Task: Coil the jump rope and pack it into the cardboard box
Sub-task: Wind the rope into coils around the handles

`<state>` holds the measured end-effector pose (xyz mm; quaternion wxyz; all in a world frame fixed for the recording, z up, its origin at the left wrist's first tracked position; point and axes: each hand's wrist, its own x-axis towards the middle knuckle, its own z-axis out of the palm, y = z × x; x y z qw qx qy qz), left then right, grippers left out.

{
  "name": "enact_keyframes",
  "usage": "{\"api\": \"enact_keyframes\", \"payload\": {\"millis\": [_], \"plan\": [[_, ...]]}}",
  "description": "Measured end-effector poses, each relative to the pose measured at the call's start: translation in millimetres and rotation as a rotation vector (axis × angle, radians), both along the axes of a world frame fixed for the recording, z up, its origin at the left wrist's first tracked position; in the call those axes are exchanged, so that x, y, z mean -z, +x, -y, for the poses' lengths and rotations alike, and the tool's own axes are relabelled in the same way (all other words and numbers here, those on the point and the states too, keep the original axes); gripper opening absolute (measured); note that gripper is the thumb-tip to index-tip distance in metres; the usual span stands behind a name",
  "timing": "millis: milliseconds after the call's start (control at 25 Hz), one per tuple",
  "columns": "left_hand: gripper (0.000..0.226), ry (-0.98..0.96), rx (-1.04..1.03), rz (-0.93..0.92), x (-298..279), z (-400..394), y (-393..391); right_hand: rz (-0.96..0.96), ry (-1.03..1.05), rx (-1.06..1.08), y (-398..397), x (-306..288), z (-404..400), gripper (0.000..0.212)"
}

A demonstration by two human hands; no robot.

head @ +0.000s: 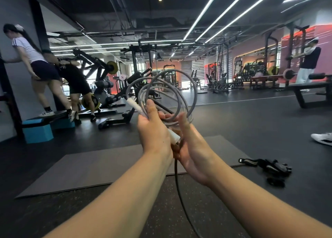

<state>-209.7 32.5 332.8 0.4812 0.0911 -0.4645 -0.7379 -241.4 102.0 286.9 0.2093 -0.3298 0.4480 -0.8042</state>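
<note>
I hold the jump rope (190, 86) up in front of me, its grey cord wound into several loose loops above my hands. My left hand (152, 128) grips the bundle together with a white handle (134, 105) that sticks up to the left. My right hand (193, 147) presses against the loops from the right, palm toward the left hand. A second white handle end (174, 137) shows between the two palms. A dark tail of cord (177, 182) hangs down from my hands toward the floor. No cardboard box is in view.
A grey mat (100, 167) lies on the black gym floor below my hands. Black gloves and straps (269, 167) lie to the right, a white shoe (322, 138) farther right. People stand at a blue step (37, 131) on the left; weight machines fill the background.
</note>
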Motion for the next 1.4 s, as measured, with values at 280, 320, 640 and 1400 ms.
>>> {"api": "enact_keyframes", "payload": {"millis": [280,320,640,1400], "plan": [[0.045,0.000,-0.081,0.187,6,-9,-6,-0.066,-0.021,0.380,11,-11,13,0.018],[0.044,-0.004,-0.061,0.215,13,-7,-5,-0.133,-0.021,0.426,9,-13,11,0.015],[0.129,-0.289,-0.270,0.808,31,12,38,-0.914,0.603,0.524,-28,-21,-33,0.020],[0.016,-1.465,0.196,0.638,19,47,44,-0.613,0.575,0.204,-27,-39,-61,0.060]]}}
